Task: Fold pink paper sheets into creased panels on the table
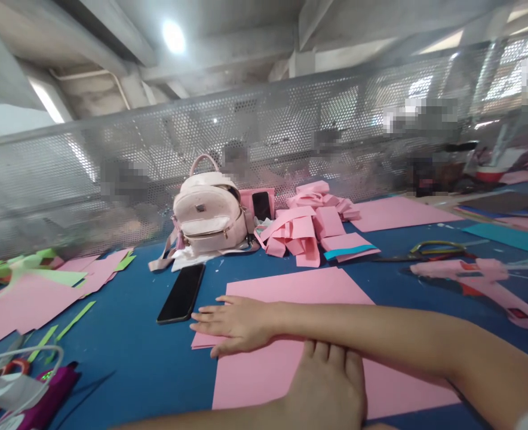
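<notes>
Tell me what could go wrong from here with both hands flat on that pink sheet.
1. The right hand lies at the left edge of the pink sheet, near the black phone; a sideways sweep might knock it.
2. The left hand presses the sheet with arms crossed, so the paper may shift or crease.
3. The glue gun lies beside the right forearm; a bump seems possible.
</notes>
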`<state>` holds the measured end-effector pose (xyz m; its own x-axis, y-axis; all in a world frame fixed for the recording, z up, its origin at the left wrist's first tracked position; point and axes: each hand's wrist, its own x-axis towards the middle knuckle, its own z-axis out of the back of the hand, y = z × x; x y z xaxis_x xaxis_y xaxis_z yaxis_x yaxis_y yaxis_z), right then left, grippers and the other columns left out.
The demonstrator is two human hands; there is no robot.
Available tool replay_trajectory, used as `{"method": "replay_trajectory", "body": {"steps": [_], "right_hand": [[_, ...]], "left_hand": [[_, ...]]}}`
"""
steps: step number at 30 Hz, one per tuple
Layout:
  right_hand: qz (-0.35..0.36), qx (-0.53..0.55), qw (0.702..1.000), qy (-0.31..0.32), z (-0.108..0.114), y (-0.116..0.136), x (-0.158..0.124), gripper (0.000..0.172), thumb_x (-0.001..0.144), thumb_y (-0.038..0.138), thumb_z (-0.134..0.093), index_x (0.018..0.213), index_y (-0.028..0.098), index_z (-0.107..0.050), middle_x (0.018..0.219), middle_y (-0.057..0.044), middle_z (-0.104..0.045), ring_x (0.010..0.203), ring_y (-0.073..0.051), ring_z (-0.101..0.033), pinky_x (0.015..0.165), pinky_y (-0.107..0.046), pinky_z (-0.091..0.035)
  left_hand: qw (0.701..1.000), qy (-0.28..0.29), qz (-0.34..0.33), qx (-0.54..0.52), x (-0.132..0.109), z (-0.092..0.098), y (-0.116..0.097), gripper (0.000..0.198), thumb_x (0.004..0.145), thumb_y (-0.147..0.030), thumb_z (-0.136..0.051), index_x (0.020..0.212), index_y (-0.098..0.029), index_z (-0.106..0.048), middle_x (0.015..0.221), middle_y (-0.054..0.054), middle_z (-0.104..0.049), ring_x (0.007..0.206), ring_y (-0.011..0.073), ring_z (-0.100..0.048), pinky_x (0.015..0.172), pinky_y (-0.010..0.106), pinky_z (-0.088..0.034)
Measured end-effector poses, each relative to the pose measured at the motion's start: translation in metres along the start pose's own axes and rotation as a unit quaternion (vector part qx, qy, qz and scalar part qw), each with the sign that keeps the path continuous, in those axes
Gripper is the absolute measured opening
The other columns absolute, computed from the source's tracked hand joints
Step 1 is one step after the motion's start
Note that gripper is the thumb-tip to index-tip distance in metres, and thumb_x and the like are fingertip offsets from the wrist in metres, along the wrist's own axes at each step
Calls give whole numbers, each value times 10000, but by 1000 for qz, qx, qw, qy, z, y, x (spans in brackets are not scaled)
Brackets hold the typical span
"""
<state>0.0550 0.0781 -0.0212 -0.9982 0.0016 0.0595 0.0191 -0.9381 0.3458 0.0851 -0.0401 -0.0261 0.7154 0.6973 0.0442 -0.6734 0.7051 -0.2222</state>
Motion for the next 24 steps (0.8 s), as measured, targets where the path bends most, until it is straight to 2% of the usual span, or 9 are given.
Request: {"method": "replay_trajectory", "body": {"steps": [6,11,14,17,19,21,22,23,24], "right_hand": [[-21,23,1000,-5,7,2,-42,651,1041,498,-334,1577,155,-200,1638,-123,-169,1520,-243,-145,1217,-518,-109],[-82,38,996,1,21,2,-94,629,1044,479,-346,1581,196,-184,1636,-107,-188,1522,-235,-127,1229,-496,-69],[-114,54,992,12,29,3,-121,605,1050,456,-333,1580,209,-174,1641,-90,-165,1522,-230,-124,1233,-494,-62],[-143,61,988,2,30,6,-145,576,1056,432,-321,1578,243,-168,1643,-61,-170,1520,-218,-131,1237,-488,-53],[-163,57,985,-13,25,8,-159,564,1060,414,-304,1579,244,-166,1642,-55,-188,1519,-215,-138,1239,-489,-56],[-173,40,983,-34,19,10,-171,568,1054,384,-316,1582,230,-172,1639,-67,-210,1517,-221,-155,1239,-497,-75],[-172,30,983,-49,17,11,-176,577,1046,371,-339,1581,220,-184,1634,-80,-228,1513,-228,-176,1238,-502,-97],[-167,20,983,-68,14,13,-181,585,1036,359,-365,1579,211,-206,1626,-94,-256,1504,-234,-210,1235,-506,-126],[-163,12,983,-86,13,14,-185,588,1026,351,-391,1574,206,-232,1614,-106,-292,1492,-237,-250,1231,-506,-156]], "left_hand": [[1000,-31,-1,-4,-2,-4,0,973,899,-751,-386,1486,25,-362,1500,295,-404,1399,452,-362,1141,587,-310],[998,-32,-16,43,-2,-6,2,989,909,-727,-405,1484,74,-325,1506,332,-363,1394,431,-389,1145,500,-349],[990,-79,-50,106,-2,-8,5,949,907,-727,-415,1454,49,-398,1437,302,-483,1339,396,-482,1103,456,-415],[968,-144,-79,191,-1,-8,5,831,901,-683,-492,1279,51,-582,1198,277,-667,1120,364,-652,942,416,-536],[954,-169,-95,230,0,-4,5,555,918,-545,-578,1011,-12,-703,904,209,-740,845,312,-724,719,364,-583],[953,-173,-109,224,0,6,8,327,937,-373,-593,782,-102,-693,655,107,-699,619,244,-696,554,306,-544],[957,-179,-95,205,-1,12,12,304,942,-342,-569,764,-123,-683,642,91,-694,613,243,-695,542,310,-544],[959,-194,-65,193,-2,18,18,294,938,-342,-559,889,-91,-705,799,141,-742,744,280,-725,620,352,-580],[961,-201,-36,185,-4,23,26,364,953,-327,-538,1127,-36,-670,1080,205,-731,988,322,-711,791,407,-593]]}}
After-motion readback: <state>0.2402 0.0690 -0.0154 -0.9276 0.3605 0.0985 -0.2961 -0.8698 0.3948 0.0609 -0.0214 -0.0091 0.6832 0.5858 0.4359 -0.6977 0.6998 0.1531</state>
